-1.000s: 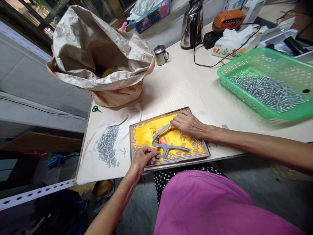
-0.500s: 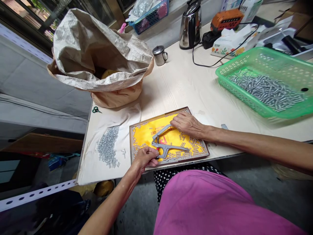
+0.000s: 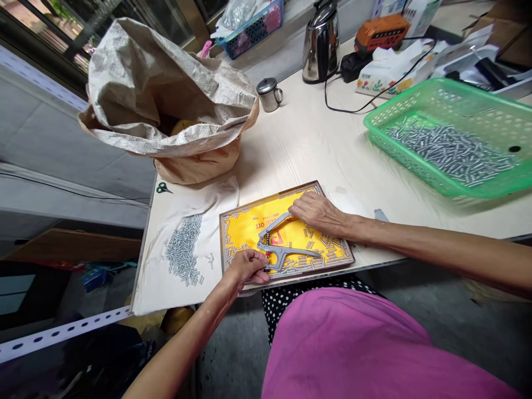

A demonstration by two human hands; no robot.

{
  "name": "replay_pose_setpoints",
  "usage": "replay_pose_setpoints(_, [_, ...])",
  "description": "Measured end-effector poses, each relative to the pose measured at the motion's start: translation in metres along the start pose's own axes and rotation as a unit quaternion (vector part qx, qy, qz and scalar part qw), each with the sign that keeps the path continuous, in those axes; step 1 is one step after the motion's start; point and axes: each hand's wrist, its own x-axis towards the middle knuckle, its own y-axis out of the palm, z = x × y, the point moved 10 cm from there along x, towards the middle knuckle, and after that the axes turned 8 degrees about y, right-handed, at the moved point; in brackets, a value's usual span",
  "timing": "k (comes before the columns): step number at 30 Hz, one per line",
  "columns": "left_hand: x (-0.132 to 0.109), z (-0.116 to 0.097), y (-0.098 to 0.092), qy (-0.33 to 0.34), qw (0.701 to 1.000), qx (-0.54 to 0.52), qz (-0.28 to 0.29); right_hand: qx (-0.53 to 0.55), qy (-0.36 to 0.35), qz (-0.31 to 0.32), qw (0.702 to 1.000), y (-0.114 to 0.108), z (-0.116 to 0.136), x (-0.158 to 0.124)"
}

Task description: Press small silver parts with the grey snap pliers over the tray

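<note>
A tray [image 3: 223, 244] sits at the near edge of the table [image 3: 316, 149], with pliers [image 3: 282, 250] on it. To its left, a cloth [image 3: 153, 277] bears a heap of metal pieces [image 3: 183, 249]; behind the cloth stands a sack [image 3: 166, 94]. To its right, further back, sits a basket [image 3: 399, 100] of more pieces.

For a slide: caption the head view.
Left hand grips grey plastic pliers on a yellow-lined wooden tray; right hand on the upper handle.

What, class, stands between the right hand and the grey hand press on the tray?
Nothing visible does: the right hand lies at the upper end of the grey hand press, with no pins between them on the yellow sheet.
</note>
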Motion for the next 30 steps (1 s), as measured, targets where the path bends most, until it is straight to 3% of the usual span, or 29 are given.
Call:
replay_pose_setpoints(11, [0.004, 0.006, 0.003, -0.046, 0.997, 0.0, 0.057, 0.013, 0.007, 0.002, 1.0, 0.0, 0.002, -0.004])
replay_pose_setpoints(30, [0.0, 0.012, -0.001, -0.038, 0.999, -0.01, 0.03, 0.042, 0.073, 0.054, 0.995, -0.002, 0.015, -0.013])
